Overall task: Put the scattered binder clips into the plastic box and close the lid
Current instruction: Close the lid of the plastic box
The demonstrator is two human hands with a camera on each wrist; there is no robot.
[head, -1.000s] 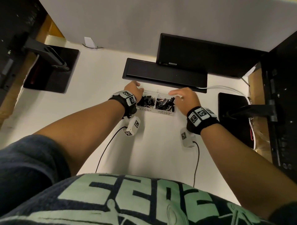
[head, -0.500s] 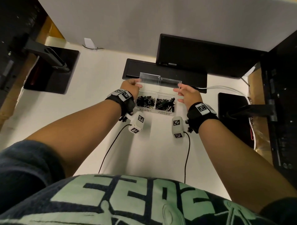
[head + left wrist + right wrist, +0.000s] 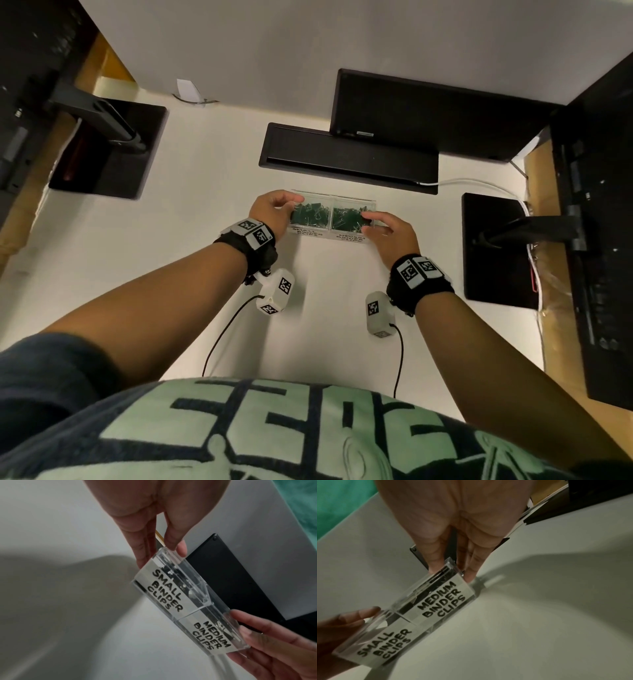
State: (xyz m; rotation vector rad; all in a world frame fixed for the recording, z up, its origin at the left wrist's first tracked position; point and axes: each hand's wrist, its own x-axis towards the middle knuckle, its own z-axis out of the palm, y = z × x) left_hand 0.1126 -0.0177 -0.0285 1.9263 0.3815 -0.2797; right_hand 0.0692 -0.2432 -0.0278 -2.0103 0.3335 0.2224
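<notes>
Sitting on the white tabletop at about 12 o'clock from the person is the clear plastic box, with its lid down over the black binder clips inside. The left hand grasps the box's 9 o'clock end, thumb on top and fingers on the side. The right hand grasps the 3 o'clock end the same way. Labels on the front read "SMALL BINDER CLIPS" and "MEDIUM BINDER CLIPS". A black tray lies just beyond the box.
</notes>
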